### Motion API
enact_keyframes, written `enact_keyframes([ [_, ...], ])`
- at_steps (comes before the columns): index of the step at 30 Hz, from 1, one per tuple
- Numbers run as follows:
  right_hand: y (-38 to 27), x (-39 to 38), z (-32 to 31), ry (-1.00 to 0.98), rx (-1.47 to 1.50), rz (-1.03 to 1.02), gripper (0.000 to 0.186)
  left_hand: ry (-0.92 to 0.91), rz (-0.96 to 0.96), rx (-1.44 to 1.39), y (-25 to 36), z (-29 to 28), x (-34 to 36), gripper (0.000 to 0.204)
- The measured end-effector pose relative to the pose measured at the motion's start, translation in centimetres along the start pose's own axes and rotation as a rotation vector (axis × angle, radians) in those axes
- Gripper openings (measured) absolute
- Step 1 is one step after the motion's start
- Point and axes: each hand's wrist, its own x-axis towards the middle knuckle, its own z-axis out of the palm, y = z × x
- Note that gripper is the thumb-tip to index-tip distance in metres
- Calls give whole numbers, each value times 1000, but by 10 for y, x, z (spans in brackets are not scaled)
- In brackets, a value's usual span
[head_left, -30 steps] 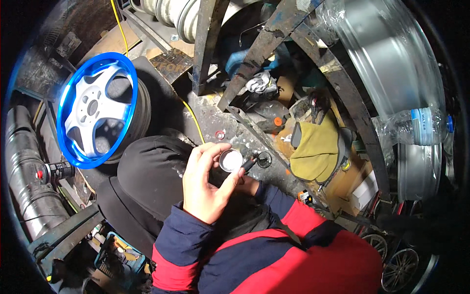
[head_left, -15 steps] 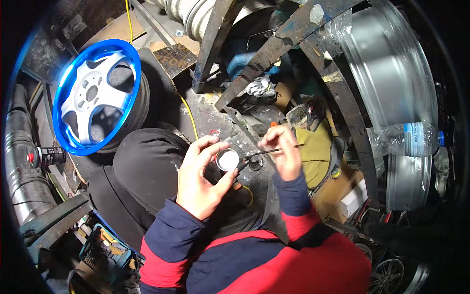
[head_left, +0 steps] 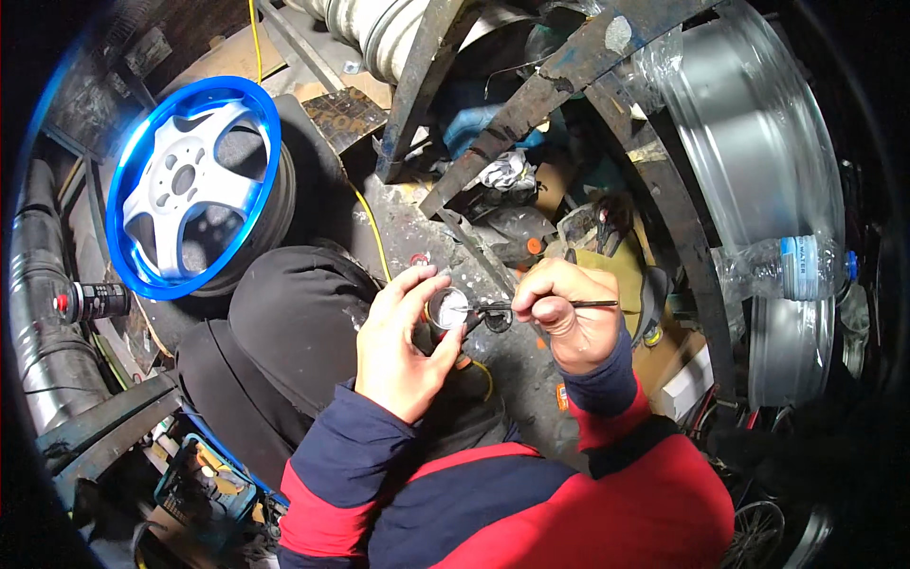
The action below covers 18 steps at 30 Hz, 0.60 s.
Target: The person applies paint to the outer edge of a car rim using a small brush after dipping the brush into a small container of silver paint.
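My left hand (head_left: 398,356) is curled around a small round cup (head_left: 448,302) with white paint-like stuff inside, gripping it between thumb and fingers. Pinched in my right hand (head_left: 573,313) is a thin dark paintbrush (head_left: 597,303), held roughly level. Its front end points left and reaches the cup's opening; the tip looks to be inside. Left of my knees stands a wheel rim (head_left: 220,192) with white spokes and a bright blue lip, leaning with its face turned up toward me.
A black spray can (head_left: 102,302) lies beside the rim. Metal frame bars (head_left: 512,123) cross the far side. Wrapped silver rims (head_left: 749,133) and a plastic bottle (head_left: 806,269) are at the right. A yellow cable (head_left: 372,216) runs along the floor. A crate (head_left: 204,488) stands lower left.
My right hand has turned and moved slightly down, and the brush tip has come left to the cup. The view has shifted a little; my left hand still holds the cup.
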Motion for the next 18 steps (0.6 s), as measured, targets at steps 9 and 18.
enact_keyframes([
  [9, -4, 9, -4, -21, 8, 45, 32, 10, -1, -26, 2, 1, 0, 49],
  [18, -8, 15, 2, -158, -107, -111, 25, 0, 31, -13, 0, 0, 0, 49],
])
